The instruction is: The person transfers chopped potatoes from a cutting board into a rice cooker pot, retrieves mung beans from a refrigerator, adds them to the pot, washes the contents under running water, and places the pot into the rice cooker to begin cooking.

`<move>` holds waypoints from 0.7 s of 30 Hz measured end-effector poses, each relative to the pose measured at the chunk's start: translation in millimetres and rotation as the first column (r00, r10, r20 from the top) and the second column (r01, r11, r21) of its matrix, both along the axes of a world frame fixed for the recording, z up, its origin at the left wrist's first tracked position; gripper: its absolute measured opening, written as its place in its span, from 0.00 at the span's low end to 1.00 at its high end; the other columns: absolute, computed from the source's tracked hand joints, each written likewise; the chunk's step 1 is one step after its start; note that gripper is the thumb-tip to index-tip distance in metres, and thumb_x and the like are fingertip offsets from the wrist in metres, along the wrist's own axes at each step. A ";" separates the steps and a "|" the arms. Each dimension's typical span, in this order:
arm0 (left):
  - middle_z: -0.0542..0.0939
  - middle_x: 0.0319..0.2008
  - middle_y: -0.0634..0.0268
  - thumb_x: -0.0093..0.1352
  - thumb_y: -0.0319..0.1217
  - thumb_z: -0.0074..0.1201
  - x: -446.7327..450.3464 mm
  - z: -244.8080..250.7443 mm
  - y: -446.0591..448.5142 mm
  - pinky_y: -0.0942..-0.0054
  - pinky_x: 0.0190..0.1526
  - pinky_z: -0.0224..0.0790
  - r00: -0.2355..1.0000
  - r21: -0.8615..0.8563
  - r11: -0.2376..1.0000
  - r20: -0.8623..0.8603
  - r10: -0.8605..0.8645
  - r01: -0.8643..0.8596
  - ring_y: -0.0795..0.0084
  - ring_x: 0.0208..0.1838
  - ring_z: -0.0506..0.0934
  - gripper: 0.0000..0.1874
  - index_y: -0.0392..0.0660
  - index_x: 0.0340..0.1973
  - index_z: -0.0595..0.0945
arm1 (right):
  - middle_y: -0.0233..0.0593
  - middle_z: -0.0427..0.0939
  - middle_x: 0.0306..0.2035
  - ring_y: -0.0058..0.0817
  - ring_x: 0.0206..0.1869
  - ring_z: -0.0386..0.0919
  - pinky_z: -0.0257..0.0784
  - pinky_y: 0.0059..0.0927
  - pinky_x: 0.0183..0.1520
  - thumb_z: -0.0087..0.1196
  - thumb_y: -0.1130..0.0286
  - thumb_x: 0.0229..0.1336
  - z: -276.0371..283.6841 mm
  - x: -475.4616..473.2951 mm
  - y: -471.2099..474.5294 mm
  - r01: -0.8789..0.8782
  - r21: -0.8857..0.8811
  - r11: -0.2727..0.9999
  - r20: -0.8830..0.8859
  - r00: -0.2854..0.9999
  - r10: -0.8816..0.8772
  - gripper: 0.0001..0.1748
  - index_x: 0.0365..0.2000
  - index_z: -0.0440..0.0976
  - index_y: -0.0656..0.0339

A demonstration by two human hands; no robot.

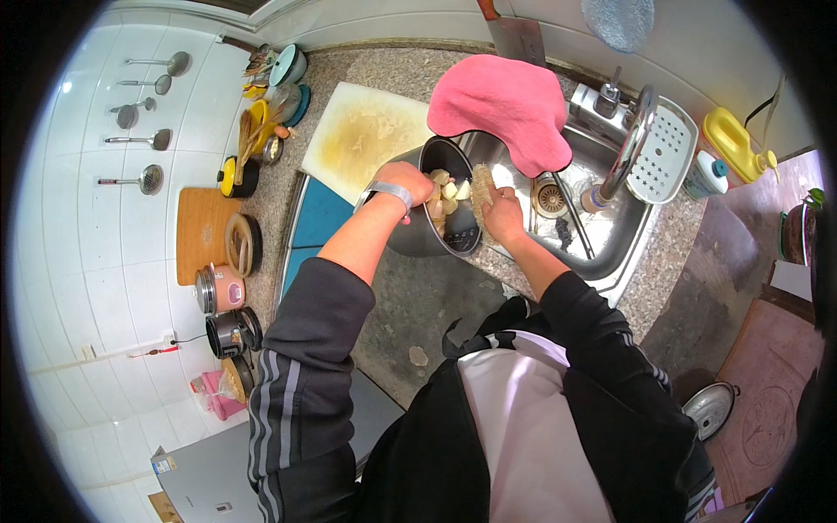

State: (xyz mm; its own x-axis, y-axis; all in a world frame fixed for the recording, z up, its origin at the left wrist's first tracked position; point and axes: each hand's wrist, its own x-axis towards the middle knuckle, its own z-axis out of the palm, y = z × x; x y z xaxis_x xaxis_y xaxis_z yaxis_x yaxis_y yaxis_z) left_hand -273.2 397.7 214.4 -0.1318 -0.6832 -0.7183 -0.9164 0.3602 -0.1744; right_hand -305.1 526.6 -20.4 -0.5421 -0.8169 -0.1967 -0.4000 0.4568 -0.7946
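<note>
A dark inner cooking pot (404,243) is tilted at the counter's edge, its mouth facing the sink. Pale peeled chunks (448,191), which look like potato, lie inside it. My left hand (407,182) grips the pot's near left rim, with some fingers hidden. In my right hand (503,212) is a tan fibrous scrubber (482,189), perhaps a loofah, held against or just beside the right rim; contact cannot be told. Behind the pot, a pink cloth (497,104) drapes over the sink's left corner. A stained white cutting board (366,134) lies to the left.
The steel sink (611,252) has a curved faucet (637,147) and a dark rod-like utensil (575,219) inside. A cleaver (520,40) leans on the back wall. Beyond the faucet stand a star-holed drain tray (662,153) and a yellow jug (732,144). Ladles (160,139) hang at left.
</note>
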 end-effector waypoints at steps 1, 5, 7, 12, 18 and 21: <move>0.80 0.26 0.50 0.62 0.36 0.41 -0.9 -0.8 -0.4 0.70 0.24 0.72 1.000 0.001 1.000 0.008 -0.012 0.012 0.60 0.18 0.80 0.20 0.28 0.27 0.79 | 0.49 0.67 0.44 0.45 0.46 0.68 0.65 0.40 0.50 0.51 0.62 0.51 -1.1 0.2 -0.7 -0.002 -0.005 1.000 -0.005 1.000 0.002 0.27 0.52 0.66 0.63; 0.80 0.27 0.49 0.63 0.39 0.42 -5.4 -2.5 -0.4 0.69 0.26 0.73 1.000 -0.021 1.000 0.017 0.005 -0.005 0.59 0.18 0.79 0.22 0.28 0.29 0.79 | 0.50 0.66 0.46 0.46 0.47 0.67 0.65 0.41 0.51 0.51 0.62 0.52 -4.6 1.1 -2.2 -0.008 0.027 1.000 -0.005 1.000 0.008 0.27 0.52 0.66 0.63; 0.80 0.25 0.49 0.61 0.34 0.44 -7.6 -1.7 0.9 0.68 0.22 0.72 1.000 -0.033 0.999 -0.004 0.002 -0.002 0.60 0.18 0.79 0.17 0.29 0.27 0.80 | 0.50 0.66 0.47 0.46 0.47 0.68 0.65 0.41 0.51 0.51 0.62 0.52 -5.5 1.0 -2.4 -0.006 0.026 1.000 -0.002 1.000 0.006 0.27 0.52 0.66 0.63; 0.80 0.23 0.50 0.60 0.32 0.46 -14.1 0.9 2.4 0.67 0.22 0.72 1.000 -0.044 0.999 -0.002 0.002 -0.002 0.61 0.19 0.79 0.15 0.30 0.26 0.80 | 0.50 0.66 0.46 0.47 0.46 0.68 0.65 0.41 0.50 0.51 0.63 0.52 -5.1 0.1 -2.7 -0.004 0.029 1.000 -0.004 1.000 0.004 0.26 0.51 0.67 0.63; 0.80 0.28 0.48 0.62 0.43 0.45 -14.9 -2.3 -0.9 0.68 0.25 0.73 0.999 -0.009 0.999 0.025 -0.032 0.032 0.59 0.18 0.79 0.25 0.27 0.33 0.79 | 0.50 0.67 0.45 0.47 0.46 0.68 0.65 0.41 0.50 0.51 0.63 0.52 -1.7 -0.2 -2.1 0.007 0.036 0.999 -0.012 1.000 -0.007 0.25 0.50 0.67 0.62; 0.80 0.28 0.48 0.62 0.43 0.45 -14.3 -3.7 -2.2 0.68 0.25 0.73 0.998 -0.010 0.999 0.044 -0.038 0.038 0.58 0.18 0.79 0.25 0.28 0.33 0.79 | 0.50 0.67 0.45 0.47 0.47 0.68 0.65 0.41 0.51 0.51 0.63 0.52 0.3 -0.2 -2.1 0.000 0.043 0.999 -0.010 1.000 0.001 0.25 0.50 0.67 0.63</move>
State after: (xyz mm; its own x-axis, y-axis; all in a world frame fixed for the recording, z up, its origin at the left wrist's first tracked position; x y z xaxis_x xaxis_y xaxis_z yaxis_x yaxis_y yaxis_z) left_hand -287.4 395.5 210.7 -0.1265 -0.6864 -0.7162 -0.8937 0.3922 -0.2180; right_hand -305.3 524.5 -20.1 -0.5438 -0.8081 -0.2264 -0.4084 0.4905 -0.7698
